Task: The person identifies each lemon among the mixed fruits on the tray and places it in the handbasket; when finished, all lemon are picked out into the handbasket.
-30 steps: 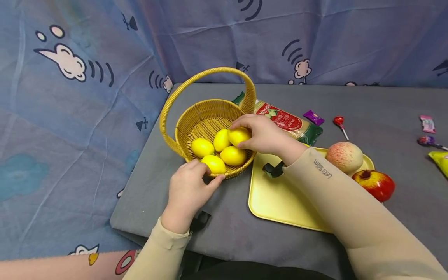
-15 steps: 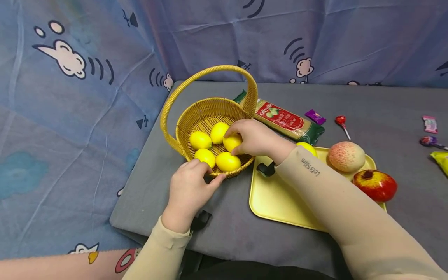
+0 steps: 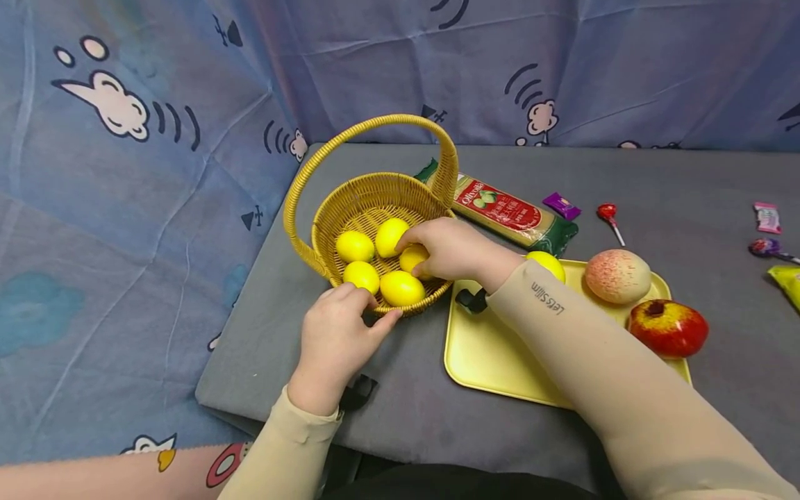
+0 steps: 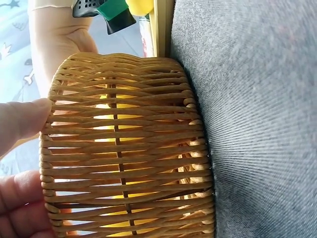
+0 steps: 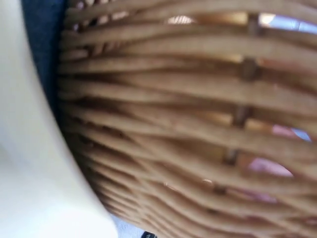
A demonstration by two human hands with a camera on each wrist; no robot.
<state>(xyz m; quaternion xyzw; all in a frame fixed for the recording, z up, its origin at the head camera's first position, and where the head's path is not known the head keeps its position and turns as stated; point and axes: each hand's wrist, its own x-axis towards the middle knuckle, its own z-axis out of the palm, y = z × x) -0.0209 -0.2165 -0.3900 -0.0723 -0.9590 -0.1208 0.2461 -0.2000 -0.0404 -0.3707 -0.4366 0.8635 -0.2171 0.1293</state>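
A yellow wicker basket (image 3: 350, 196) with a tall arched handle stands on the grey table, several yellow lemons (image 3: 355, 246) lying inside. My left hand (image 3: 337, 344) pinches its near rim; the left wrist view shows the thumb (image 4: 29, 119) and fingers at the edge of the woven wall (image 4: 124, 144). Reaching over the right side of the rim, my right hand (image 3: 453, 250) grips one lemon (image 3: 412, 260) low in the basket, thumb and fingertips around it. The right wrist view is filled by the basket's outer weave (image 5: 188, 114), which hides that hand's fingers.
Right of the basket lies a yellow tray (image 3: 494, 361) with another lemon (image 3: 546, 265), a peach (image 3: 617, 276) and a red-yellow pomegranate-like fruit (image 3: 667, 328). Behind it are a pasta packet (image 3: 506, 212), a purple sweet (image 3: 562, 206) and a red lollipop (image 3: 607, 212). More sweets lie far right.
My right hand has moved slightly down and left with its lemon, deeper into the basket. The other lemons in it have shifted a little. The left hand stays at the rim.
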